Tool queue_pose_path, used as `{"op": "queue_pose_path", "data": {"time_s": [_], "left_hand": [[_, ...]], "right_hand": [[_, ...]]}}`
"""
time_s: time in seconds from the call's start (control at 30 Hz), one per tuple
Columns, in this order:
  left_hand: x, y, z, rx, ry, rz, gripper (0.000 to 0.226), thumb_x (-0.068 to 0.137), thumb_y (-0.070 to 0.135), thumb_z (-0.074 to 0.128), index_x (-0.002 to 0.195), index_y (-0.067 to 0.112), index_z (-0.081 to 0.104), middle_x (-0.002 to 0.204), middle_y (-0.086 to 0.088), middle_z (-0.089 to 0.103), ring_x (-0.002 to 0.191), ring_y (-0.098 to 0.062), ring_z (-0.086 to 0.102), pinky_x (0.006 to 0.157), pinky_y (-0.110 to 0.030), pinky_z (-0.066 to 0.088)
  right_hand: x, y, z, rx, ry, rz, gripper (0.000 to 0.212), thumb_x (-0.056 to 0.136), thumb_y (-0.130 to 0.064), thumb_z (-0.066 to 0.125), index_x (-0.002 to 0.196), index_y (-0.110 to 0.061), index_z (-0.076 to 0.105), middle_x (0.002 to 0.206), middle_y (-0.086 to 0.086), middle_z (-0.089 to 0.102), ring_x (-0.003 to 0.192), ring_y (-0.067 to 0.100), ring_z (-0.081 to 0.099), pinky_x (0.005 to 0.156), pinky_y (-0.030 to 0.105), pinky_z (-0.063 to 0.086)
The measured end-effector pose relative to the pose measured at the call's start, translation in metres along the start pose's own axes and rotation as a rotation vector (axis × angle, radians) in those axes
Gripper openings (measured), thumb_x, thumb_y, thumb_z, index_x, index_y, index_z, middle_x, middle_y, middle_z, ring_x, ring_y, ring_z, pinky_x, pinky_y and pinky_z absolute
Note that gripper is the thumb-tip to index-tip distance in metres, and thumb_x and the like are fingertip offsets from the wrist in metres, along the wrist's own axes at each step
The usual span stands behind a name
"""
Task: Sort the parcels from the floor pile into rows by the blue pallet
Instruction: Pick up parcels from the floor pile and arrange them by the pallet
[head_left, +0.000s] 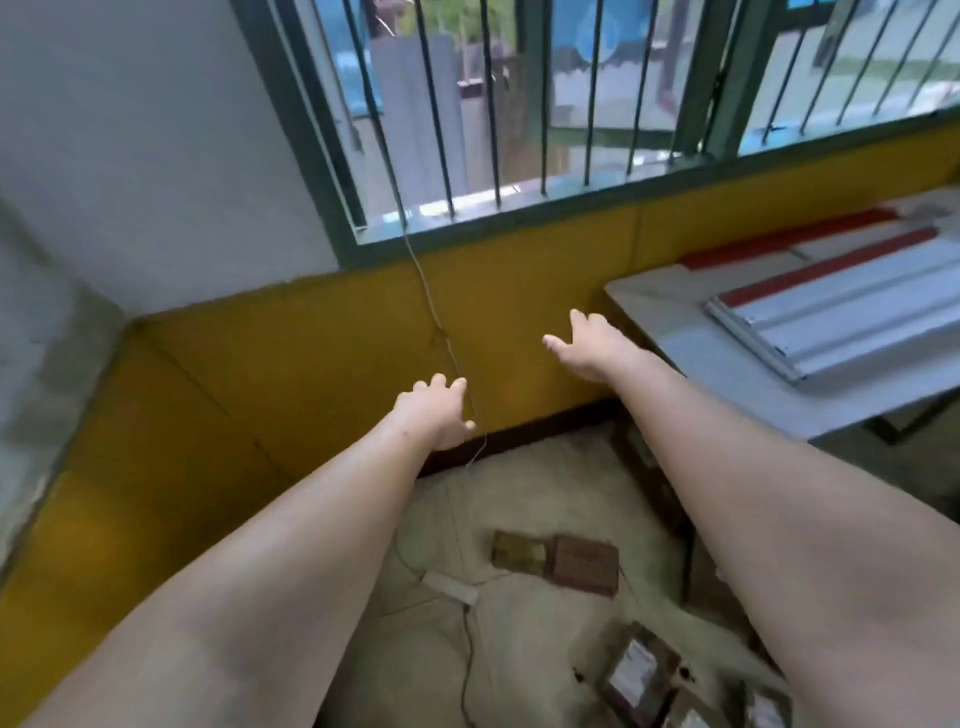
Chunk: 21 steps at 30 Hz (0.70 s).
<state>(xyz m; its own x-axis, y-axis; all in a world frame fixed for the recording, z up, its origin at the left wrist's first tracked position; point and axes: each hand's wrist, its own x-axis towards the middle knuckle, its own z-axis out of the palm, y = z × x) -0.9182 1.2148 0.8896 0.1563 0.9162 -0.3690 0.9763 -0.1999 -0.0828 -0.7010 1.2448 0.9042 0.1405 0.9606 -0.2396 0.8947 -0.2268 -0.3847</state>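
Both arms reached forward, bare to the elbow, hands empty. Left hand (435, 410) hung in front of the yellow lower wall (291, 364), fingers loosely curled, gripping nothing; a thin wire (431, 306) trailing down from the barred window (493, 104) passed just beside its fingertips, contact not clear. Right hand (587, 345) was higher and further out, fingers relaxed and spread, thumb out, holding nothing, near the left edge of the grey tabletop (675, 332).

Parcels (644, 670) lay on the floor (519, 499) at the bottom edge of view, between the forearms: dark wrapped packets with white labels, blurred, count not readable. Further up the floor, two flat brown items (558, 561) lay side by side, touching; a small white strip (451, 586) lay just left of them, with a dark cable (467, 660) running below it.

On the tabletop, a flat grey ribbed panel with red edging (841, 312) lay near the front.
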Motion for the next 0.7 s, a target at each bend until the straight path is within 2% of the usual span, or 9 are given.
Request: {"op": "queue_pose_path", "data": {"time_s": [0.17, 0.37, 0.47, 0.6, 0.63, 0.7], "left_hand": [[0.058, -0.023, 0.071, -0.063, -0.097, 0.050, 0.070, 0.096, 0.046, 0.049, 0.154, 0.020, 0.019, 0.152, -0.012, 0.032, 0.135, -0.034, 0.039, 0.103, -0.046, 0.044], [0.143, -0.036, 0.214, -0.107, -0.234, 0.040, 0.071, 0.094, 0.043, 0.049, 0.154, 0.017, 0.018, 0.151, -0.013, 0.032, 0.134, -0.035, 0.039, 0.103, -0.045, 0.042], [0.201, -0.035, 0.311, -0.163, -0.279, 0.016, 0.070, 0.095, 0.037, 0.051, 0.154, 0.018, 0.019, 0.151, -0.012, 0.034, 0.131, -0.032, 0.043, 0.099, -0.042, 0.045], [0.283, -0.027, 0.464, -0.173, -0.306, 0.028, 0.071, 0.096, 0.034, 0.049, 0.155, 0.018, 0.013, 0.146, -0.010, 0.036, 0.126, -0.030, 0.044, 0.096, -0.039, 0.045], [0.305, -0.024, 0.505, -0.167, -0.306, 0.041, 0.072, 0.096, 0.034, 0.049, 0.155, 0.018, 0.012, 0.145, -0.010, 0.036, 0.125, -0.029, 0.044, 0.095, -0.038, 0.045], [0.347, -0.018, 0.588, -0.141, -0.302, 0.076, 0.073, 0.096, 0.035, 0.049, 0.155, 0.015, 0.012, 0.144, -0.011, 0.037, 0.124, -0.030, 0.045, 0.093, -0.037, 0.044]], "right_hand": [[0.016, 0.039, 0.107, -0.040, -0.160, 0.130, 0.080, 0.096, -0.055, 0.045, 0.156, -0.014, 0.012, 0.159, 0.016, 0.020, 0.140, 0.039, 0.033, 0.111, 0.048, 0.037], [0.056, 0.091, 0.271, -0.129, -0.339, 0.176, 0.080, 0.095, -0.050, 0.051, 0.157, -0.016, 0.012, 0.158, 0.013, 0.024, 0.138, 0.037, 0.036, 0.110, 0.044, 0.037], [0.093, 0.129, 0.382, -0.165, -0.374, 0.146, 0.079, 0.093, -0.047, 0.055, 0.155, -0.016, 0.018, 0.153, 0.015, 0.033, 0.132, 0.035, 0.043, 0.103, 0.041, 0.043], [0.149, 0.190, 0.536, -0.212, -0.332, 0.105, 0.086, 0.088, -0.048, 0.059, 0.156, -0.022, 0.013, 0.152, 0.006, 0.036, 0.129, 0.029, 0.047, 0.097, 0.038, 0.044], [0.167, 0.207, 0.575, -0.253, -0.322, 0.073, 0.087, 0.089, -0.048, 0.057, 0.157, -0.020, 0.009, 0.154, 0.006, 0.033, 0.132, 0.029, 0.045, 0.098, 0.038, 0.043], [0.209, 0.240, 0.653, -0.313, -0.329, 0.005, 0.100, 0.088, -0.053, 0.060, 0.157, -0.017, -0.002, 0.160, 0.011, 0.019, 0.142, 0.032, 0.031, 0.111, 0.042, 0.034]]}}
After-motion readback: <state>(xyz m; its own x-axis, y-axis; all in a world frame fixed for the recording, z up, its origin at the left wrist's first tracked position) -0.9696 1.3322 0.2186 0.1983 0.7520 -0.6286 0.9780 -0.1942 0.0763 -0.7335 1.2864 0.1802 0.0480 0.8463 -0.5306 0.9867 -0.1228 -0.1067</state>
